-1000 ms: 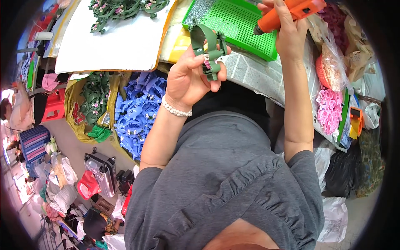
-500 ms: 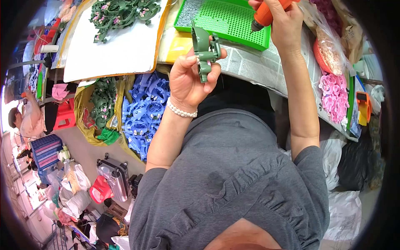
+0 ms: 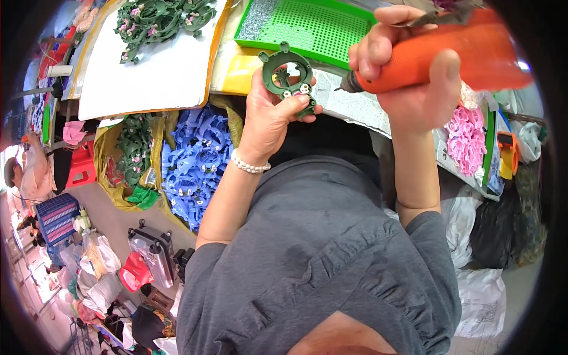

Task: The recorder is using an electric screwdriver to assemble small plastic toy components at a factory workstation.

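My left hand (image 3: pixel 260 127) is closed around a dark green plastic ring-shaped part (image 3: pixel 273 62) with small white and pink face details. Its round opening is turned up towards me, and my thumb presses near the face. On the right, my right hand (image 3: pixel 423 106) grips an orange electric screwdriver (image 3: pixel 491 47), slightly blurred. The screwdriver's dark tip points left towards the green part, with a gap between them. Behind both hands lies a bright green perforated tray (image 3: pixel 328 29) with a heap of small silvery pieces (image 3: pixel 263 22) at its left end.
Dark green parts (image 3: pixel 160 23) are piled on a white board (image 3: pixel 142 80) at the left. Below hang bags of blue parts (image 3: pixel 198 165) and green parts (image 3: pixel 135 148). Pink parts (image 3: pixel 466 139) lie at the right, near an orange-and-yellow tape dispenser (image 3: pixel 507 155). Another person (image 3: pixel 35 165) sits far left.
My left hand has turned the green part from edge-on to face up. My right hand has brought the screwdriver down and closer to me, its tip now level with the part.
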